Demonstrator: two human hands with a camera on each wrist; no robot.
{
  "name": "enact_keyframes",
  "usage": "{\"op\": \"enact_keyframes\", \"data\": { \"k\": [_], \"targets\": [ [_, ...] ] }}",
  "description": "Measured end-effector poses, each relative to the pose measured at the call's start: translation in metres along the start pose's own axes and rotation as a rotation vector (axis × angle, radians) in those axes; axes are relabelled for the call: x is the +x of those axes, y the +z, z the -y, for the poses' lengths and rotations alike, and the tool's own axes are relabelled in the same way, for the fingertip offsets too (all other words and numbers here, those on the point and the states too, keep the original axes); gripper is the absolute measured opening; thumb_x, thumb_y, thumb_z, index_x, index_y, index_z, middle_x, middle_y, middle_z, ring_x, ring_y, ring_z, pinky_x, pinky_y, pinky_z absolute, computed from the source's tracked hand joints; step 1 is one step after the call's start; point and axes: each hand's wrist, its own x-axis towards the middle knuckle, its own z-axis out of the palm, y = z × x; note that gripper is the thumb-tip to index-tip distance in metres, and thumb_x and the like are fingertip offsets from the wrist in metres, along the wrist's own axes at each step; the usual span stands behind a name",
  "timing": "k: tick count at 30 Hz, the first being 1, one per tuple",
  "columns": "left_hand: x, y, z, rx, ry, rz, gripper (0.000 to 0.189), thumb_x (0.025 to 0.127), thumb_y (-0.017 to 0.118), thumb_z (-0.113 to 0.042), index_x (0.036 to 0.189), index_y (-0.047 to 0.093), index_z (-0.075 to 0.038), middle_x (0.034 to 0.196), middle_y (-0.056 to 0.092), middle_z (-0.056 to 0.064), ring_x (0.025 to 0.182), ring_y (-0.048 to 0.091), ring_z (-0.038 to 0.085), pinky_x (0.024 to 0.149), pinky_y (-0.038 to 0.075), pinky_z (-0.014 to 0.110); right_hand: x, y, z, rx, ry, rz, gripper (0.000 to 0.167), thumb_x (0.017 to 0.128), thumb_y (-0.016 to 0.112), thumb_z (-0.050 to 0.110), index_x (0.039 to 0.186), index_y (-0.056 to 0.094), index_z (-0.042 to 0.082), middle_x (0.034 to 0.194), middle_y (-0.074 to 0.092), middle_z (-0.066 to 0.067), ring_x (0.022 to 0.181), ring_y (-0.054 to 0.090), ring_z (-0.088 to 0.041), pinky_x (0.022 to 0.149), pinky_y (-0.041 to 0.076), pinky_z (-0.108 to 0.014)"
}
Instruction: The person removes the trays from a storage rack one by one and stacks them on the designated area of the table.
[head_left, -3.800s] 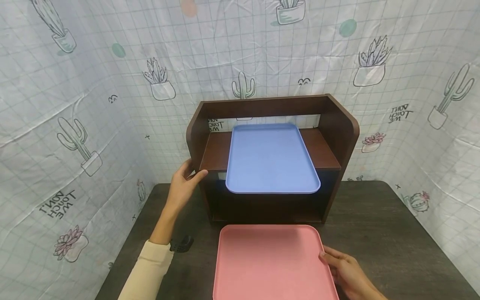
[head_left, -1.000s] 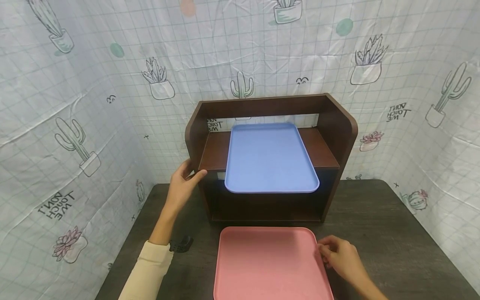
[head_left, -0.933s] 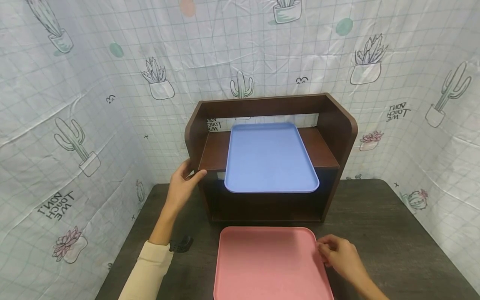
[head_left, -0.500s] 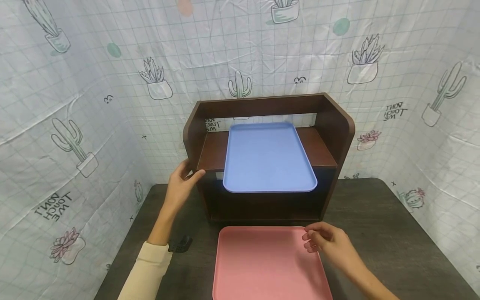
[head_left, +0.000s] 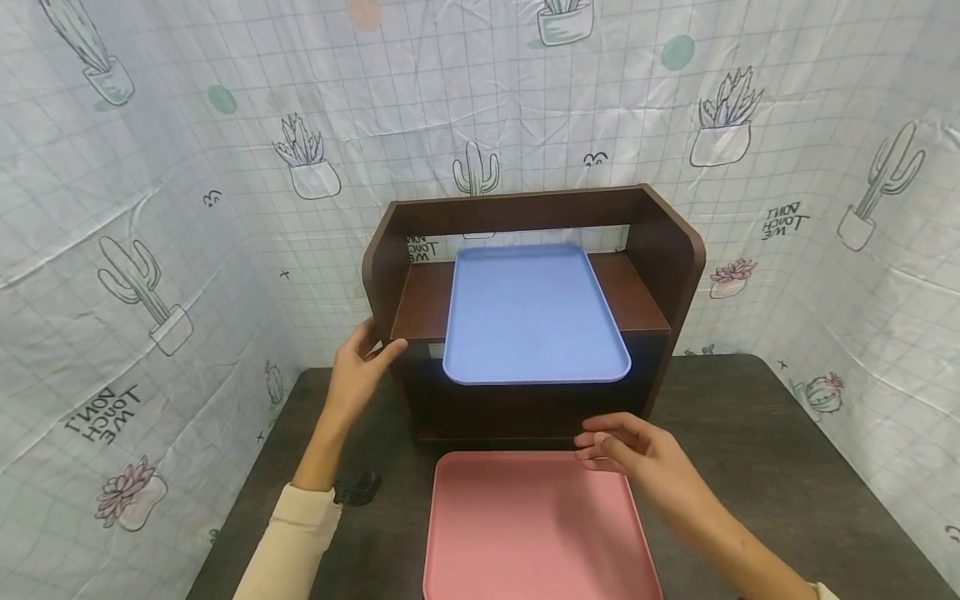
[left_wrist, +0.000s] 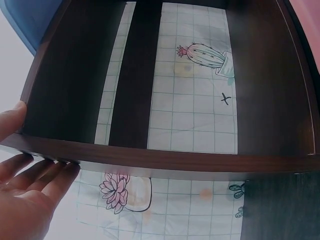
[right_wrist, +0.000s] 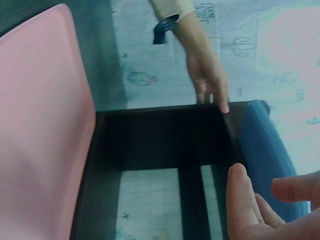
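Note:
A dark brown two-level wooden shelf (head_left: 517, 215) stands at the back of the table. My left hand (head_left: 354, 377) holds its left side panel; the left wrist view shows thumb and fingers (left_wrist: 52, 182) on opposite faces of that panel. On the upper level lies a blue tray (head_left: 536, 312), its front end sticking out past the shelf edge. A pink tray (head_left: 525, 525) lies flat on the table before the shelf. Above its far right corner hovers my right hand (head_left: 652, 467), fingers loosely bent and holding nothing. In the right wrist view that hand (right_wrist: 265, 217) is near the blue tray.
The dark table (head_left: 750, 467) extends to both sides of the shelf. A patterned cloth (head_left: 420, 92) with cactus drawings surrounds it at the back and sides. A black band (head_left: 358, 490) is at my left wrist.
My right hand has let go of the pink tray's right edge and moved up and left toward the shelf. The left hand keeps its place on the panel. The view has shifted slightly.

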Motion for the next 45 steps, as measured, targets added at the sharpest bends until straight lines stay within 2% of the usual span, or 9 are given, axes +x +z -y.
{"op": "enact_keyframes", "data": {
  "k": [3,10,16,22,30,35,42,45],
  "targets": [
    [0.0,0.0,0.0,-0.001,-0.001,-0.003,0.067,0.099,0.079,-0.025,0.157,0.051,-0.008,0.159,0.055,0.014,0.151,0.051,0.027,0.12,0.048,0.044,0.004,0.0,0.012,0.056,-0.006,0.025,0.045,0.111,0.06,0.022,0.142,0.053,-0.009,0.127,0.072,-0.014,0.111,0.077,-0.022,0.101,0.062,-0.03],
    [0.0,0.0,0.001,-0.004,0.0,-0.006,0.066,0.099,0.08,-0.023,0.156,0.051,-0.007,0.159,0.055,0.015,0.152,0.05,0.028,0.121,0.048,0.045,0.01,0.003,0.028,0.202,0.049,0.081,0.051,0.111,0.059,0.026,0.145,0.044,-0.008,0.135,0.07,-0.01,0.122,0.073,-0.02,0.108,0.058,-0.029],
    [0.001,0.001,0.001,-0.002,0.005,-0.005,0.065,0.099,0.079,-0.023,0.156,0.052,-0.007,0.159,0.055,0.015,0.152,0.05,0.028,0.121,0.048,0.044,0.017,0.012,0.034,0.371,0.102,0.093,0.04,0.111,0.058,0.022,0.138,0.041,-0.003,0.136,0.071,-0.008,0.125,0.072,-0.018,0.113,0.054,-0.027],
    [0.001,0.001,-0.001,-0.005,0.016,0.0,0.064,0.099,0.078,-0.021,0.156,0.052,-0.006,0.157,0.056,0.016,0.151,0.051,0.029,0.121,0.048,0.046,0.025,0.027,0.042,0.547,0.081,0.108,0.04,0.111,0.054,0.015,0.145,0.037,0.0,0.138,0.065,-0.007,0.132,0.068,-0.018,0.119,0.048,-0.028],
    [0.001,0.0,-0.001,-0.006,0.014,-0.003,0.065,0.099,0.08,-0.021,0.156,0.052,-0.007,0.157,0.057,0.015,0.149,0.053,0.027,0.12,0.048,0.047,0.032,0.041,0.048,0.732,0.017,0.064,0.031,0.11,0.055,0.007,0.141,0.055,0.006,0.137,0.07,-0.002,0.135,0.066,-0.021,0.122,0.047,-0.036],
    [0.001,0.0,-0.001,-0.01,0.012,-0.002,0.065,0.099,0.079,-0.021,0.156,0.051,-0.006,0.157,0.057,0.015,0.149,0.053,0.027,0.12,0.048,0.046,0.036,0.046,0.052,0.808,0.042,0.039,0.03,0.11,0.055,0.006,0.139,0.06,0.005,0.137,0.068,-0.003,0.135,0.064,-0.018,0.123,0.046,-0.036],
    [0.001,0.001,0.0,-0.02,0.022,-0.002,0.064,0.099,0.079,-0.019,0.155,0.052,-0.005,0.156,0.057,0.017,0.149,0.053,0.028,0.12,0.048,0.048,0.038,0.052,0.058,0.838,0.059,0.01,0.05,0.11,0.053,0.003,0.157,0.035,0.004,0.145,0.058,-0.002,0.138,0.06,-0.015,0.123,0.046,-0.035],
    [0.001,0.001,0.0,-0.018,0.017,-0.003,0.064,0.099,0.079,-0.019,0.155,0.052,-0.005,0.156,0.057,0.017,0.148,0.053,0.028,0.12,0.048,0.048,0.038,0.053,0.059,0.833,0.051,-0.002,0.054,0.11,0.053,0.001,0.159,0.031,0.005,0.147,0.056,-0.004,0.138,0.06,-0.015,0.122,0.047,-0.035]
  ]
}}
